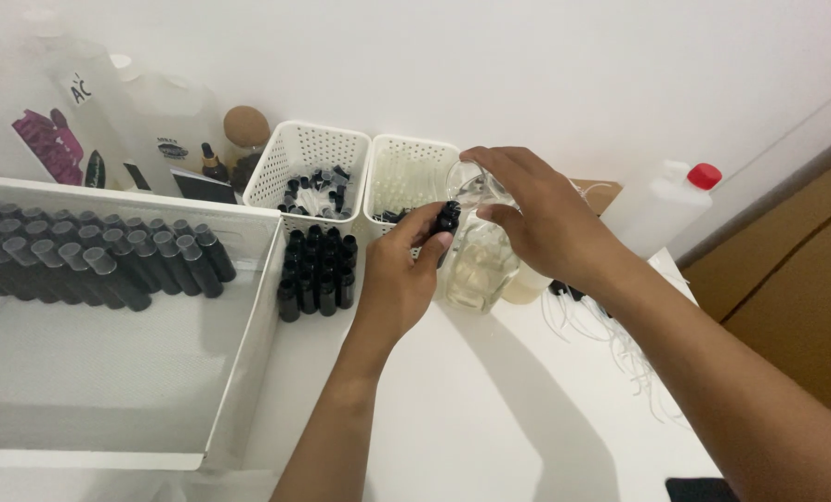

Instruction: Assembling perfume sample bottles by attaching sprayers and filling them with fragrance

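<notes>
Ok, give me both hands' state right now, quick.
Left hand: closed on a small black bottle, held up at the beaker's rim.
Right hand: closed on the clear glass beaker, tipping it.

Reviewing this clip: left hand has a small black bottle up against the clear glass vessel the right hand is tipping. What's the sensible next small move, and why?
Probably tip the clear glass vessel a little further with the right hand, keeping the left hand steady. The small black bottle is held right beside the vessel's upper part, and pale liquid sits low in the vessel. Whether any is flowing cannot be told.
</notes>
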